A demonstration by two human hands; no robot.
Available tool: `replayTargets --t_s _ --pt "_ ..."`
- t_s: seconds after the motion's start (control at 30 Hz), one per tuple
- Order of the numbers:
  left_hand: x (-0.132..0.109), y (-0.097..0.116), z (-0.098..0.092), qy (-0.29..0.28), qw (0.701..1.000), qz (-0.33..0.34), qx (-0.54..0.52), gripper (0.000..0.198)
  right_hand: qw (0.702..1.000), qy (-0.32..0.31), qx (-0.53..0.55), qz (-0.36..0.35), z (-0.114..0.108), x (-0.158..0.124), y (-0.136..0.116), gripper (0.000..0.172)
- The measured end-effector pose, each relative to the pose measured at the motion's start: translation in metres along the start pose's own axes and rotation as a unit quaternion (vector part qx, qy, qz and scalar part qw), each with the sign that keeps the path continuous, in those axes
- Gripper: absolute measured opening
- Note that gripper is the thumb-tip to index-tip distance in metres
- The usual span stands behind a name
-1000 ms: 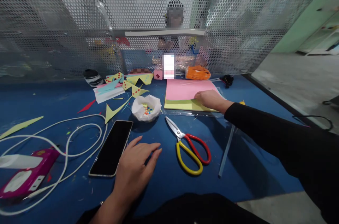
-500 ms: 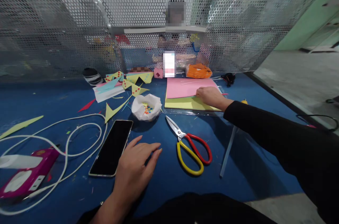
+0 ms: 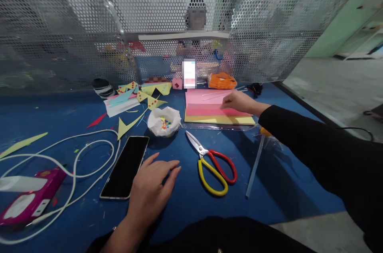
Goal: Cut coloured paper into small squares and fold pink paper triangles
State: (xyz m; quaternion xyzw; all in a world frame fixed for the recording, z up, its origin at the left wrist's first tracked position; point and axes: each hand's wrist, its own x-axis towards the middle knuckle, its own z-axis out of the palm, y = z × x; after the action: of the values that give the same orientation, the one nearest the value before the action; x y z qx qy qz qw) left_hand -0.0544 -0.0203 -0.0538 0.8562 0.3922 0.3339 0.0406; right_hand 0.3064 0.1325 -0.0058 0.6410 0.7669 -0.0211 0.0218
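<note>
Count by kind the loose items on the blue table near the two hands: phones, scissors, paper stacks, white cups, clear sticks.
Phone: 1
Scissors: 1
Paper stack: 1
White cup: 1
Clear stick: 1
Total: 5

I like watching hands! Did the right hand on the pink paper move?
Yes. The right hand slid back along the pink paper, away from the scissors and nearer the orange bag.

Blue table [image 3: 60, 109], perforated metal screen [image 3: 74, 17] behind, grey floor [image 3: 329, 81], green wall [image 3: 344, 17] at right
</note>
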Motion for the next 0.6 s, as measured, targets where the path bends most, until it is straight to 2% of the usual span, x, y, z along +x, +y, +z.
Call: replayTargets --t_s 0.17,0.37,0.5,0.6 --pt "0.002 0.001 0.002 0.009 1.000 0.001 -0.005 0.013 0.988 0.149 0.008 0.047 -0.022 -0.006 0.001 0.020" --pt "-0.001 0.001 0.006 0.002 1.000 -0.006 0.000 0.015 0.939 0.324 0.045 0.101 -0.057 -0.019 0.004 0.018" --pt "-0.003 0.000 0.009 -0.006 1.000 -0.006 0.017 0.016 0.878 0.452 0.071 0.144 -0.079 -0.031 0.007 0.022" --pt "-0.003 0.006 0.012 -0.050 0.999 -0.018 0.006 0.017 0.818 0.540 0.091 0.177 -0.089 -0.042 0.008 0.027"
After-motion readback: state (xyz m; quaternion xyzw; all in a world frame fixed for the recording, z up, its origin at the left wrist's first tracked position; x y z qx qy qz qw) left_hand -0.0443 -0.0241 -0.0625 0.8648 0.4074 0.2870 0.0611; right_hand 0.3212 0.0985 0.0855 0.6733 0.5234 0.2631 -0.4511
